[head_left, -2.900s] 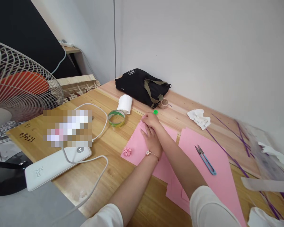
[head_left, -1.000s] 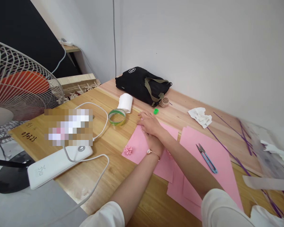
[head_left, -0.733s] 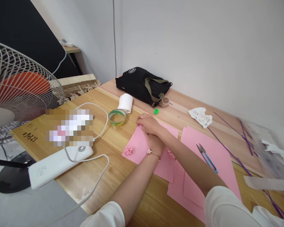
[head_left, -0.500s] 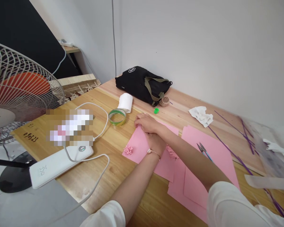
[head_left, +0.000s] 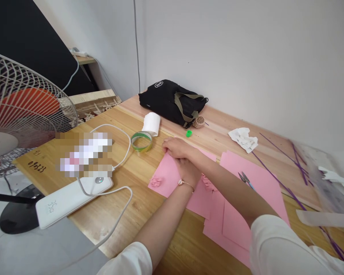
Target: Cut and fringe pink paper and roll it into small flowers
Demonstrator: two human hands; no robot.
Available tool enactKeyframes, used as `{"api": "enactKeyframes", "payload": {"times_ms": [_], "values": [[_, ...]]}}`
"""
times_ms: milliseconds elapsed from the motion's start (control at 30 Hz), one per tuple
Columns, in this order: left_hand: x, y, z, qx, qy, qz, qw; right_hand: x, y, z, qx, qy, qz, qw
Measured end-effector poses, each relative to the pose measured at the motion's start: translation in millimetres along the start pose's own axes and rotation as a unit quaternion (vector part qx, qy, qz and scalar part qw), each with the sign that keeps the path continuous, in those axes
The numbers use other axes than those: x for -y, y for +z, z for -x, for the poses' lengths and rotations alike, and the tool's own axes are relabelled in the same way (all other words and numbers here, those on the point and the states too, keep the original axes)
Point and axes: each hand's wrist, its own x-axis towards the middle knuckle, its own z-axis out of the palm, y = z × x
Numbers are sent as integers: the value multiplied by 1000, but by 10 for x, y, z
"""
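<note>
My right hand lies across the top of my left hand at the far left corner of a pink paper sheet. The right fingers are curled together, and what is under them is hidden. My left hand, with a bracelet at the wrist, rests low over the sheet; its fingers are covered by the right hand. A small crinkled pink paper flower sits on the sheet's left corner. Another crinkled pink piece shows partly beneath my right forearm.
More pink sheets lie to the right, with small scissors on them. Beyond my hands are a tape roll, a white paper roll, a green cap and a black bag. A power bank with cable lies left.
Both hands stay almost in place at the sheet's corner. The small flower on the left corner looks slightly shifted or blurred. The view has barely shifted.
</note>
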Motion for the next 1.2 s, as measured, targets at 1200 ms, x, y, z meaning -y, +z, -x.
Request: {"api": "enactKeyframes", "payload": {"times_ms": [1200], "values": [[-13, 52, 19, -16, -11, -56, 998, 30, -374, -330, 176, -23, 169, 970]]}}
